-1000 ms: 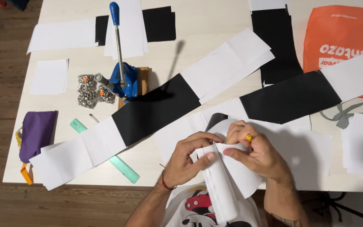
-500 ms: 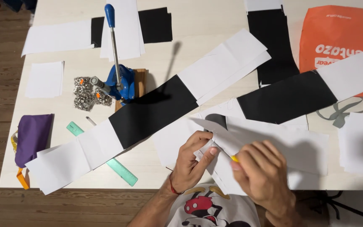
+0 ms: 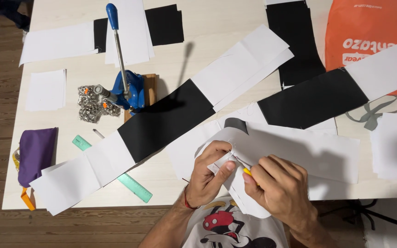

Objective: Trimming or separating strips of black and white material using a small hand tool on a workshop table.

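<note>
1. The left hand point(image 3: 210, 177) pinches a folded edge of a white fabric piece point(image 3: 253, 151) between thumb and fingers, at the near edge of the bench point(image 3: 235, 59), about 6 o'clock in the view.
2. The right hand point(image 3: 279, 188) is closed around a small yellow-handled tool point(image 3: 246, 171), its thin tip pointing toward 10 o'clock and meeting the cloth just beside the left thumb. The two hands are close together, almost touching.
3. The white fabric looks thin, light and limp: it drapes over the bench edge and bends in soft curves, so it would likely shift or bunch unless held taut near the working spot.
4. The best hold seems to be the edge right by the tool tip, as the left hand has it.
5. At 10 o'clock stand a blue hand press point(image 3: 127, 89) and a pile of metal rings point(image 3: 93, 108); a green ruler point(image 3: 116, 172) lies at 9 o'clock, a purple pouch point(image 3: 35, 154) farther left.
6. Long black-and-white strips point(image 3: 166, 119) cross the bench.
</note>
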